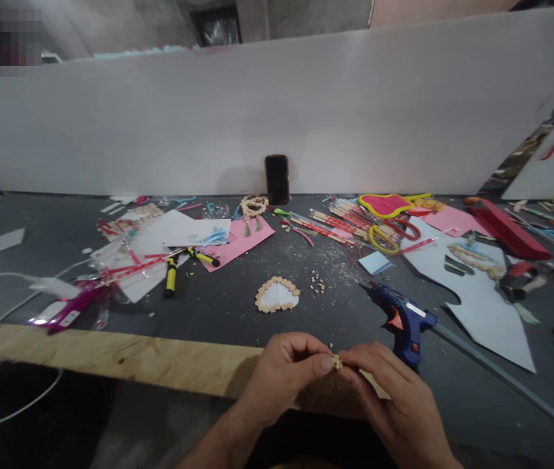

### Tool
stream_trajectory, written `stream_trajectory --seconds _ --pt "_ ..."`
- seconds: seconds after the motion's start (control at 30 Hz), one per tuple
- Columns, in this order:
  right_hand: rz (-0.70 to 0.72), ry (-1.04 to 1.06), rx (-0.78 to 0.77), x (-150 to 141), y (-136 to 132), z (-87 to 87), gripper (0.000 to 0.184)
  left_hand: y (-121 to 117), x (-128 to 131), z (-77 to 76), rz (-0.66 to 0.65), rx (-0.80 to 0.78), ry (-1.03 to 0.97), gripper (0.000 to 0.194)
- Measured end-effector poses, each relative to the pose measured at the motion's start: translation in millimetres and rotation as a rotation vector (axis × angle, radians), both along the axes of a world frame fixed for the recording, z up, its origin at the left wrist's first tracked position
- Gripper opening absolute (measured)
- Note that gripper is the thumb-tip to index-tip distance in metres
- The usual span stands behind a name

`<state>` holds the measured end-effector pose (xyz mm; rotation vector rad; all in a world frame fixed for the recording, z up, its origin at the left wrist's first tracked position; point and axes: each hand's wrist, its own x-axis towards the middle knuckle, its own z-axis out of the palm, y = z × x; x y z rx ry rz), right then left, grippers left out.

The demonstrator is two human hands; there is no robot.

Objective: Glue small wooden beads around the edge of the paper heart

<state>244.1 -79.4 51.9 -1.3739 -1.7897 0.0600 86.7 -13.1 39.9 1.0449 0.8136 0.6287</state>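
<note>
"Two bare hands come up from the bottom of the frame, right of centre; how tight is the left hand (287,371)?"

"Narrow; thumb and forefinger are pinched on a small beige cluster (337,361), low in the frame and right of centre."

"And the right hand (394,391)?"

"Narrow too; its fingertips close on the same cluster from the other side, so the two hands nearly meet; I can't tell how the hidden fingers are curled."

"What edge do they work over?"

"A pale wooden strip (111,355) along the front of the dark tabletop (228,312); the hands overlap it."

"Room at the sides?"

"On the right, a blue glue gun (407,326) stands just beside the right hand, a long grey strip (506,373) running from its back end to the lower right; on the left, dark surface lies between the left hand and the yellow-and-black pliers (171,279)."

"And beyond the hands?"

"A white piece (277,296) edged with beige clusters, near the centre; loose bits (317,283) just right of it; yellow-handled scissors (383,240) farther right; a pink sheet (247,246) farther back, left of centre."

"Farthest?"

"A phone (277,179), upright against a pale panel (160,130)."
</note>
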Motion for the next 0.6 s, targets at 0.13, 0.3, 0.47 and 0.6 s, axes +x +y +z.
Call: stream_trajectory --seconds 0.13,0.3,0.47,0.6 --pt "-0.016 -0.022 0.006 -1.6 1.2 1.0 0.011 0.2 -0.2 0.1 0.005 0.019 0.011 0.027" --pt "-0.038 -0.022 0.014 -1.5 1.1 -0.3 0.01 0.6 -0.6 0.3 0.017 0.016 0.023 0.029" --pt "-0.036 -0.051 0.013 -2.9 1.8 -0.3 0.011 0.9 -1.0 0.0 0.004 0.022 0.019 0.03" --pt "-0.04 -0.041 0.002 -3.3 2.5 -1.2 0.01 0.9 -1.0 -0.7 0.011 0.002 0.014 0.03"
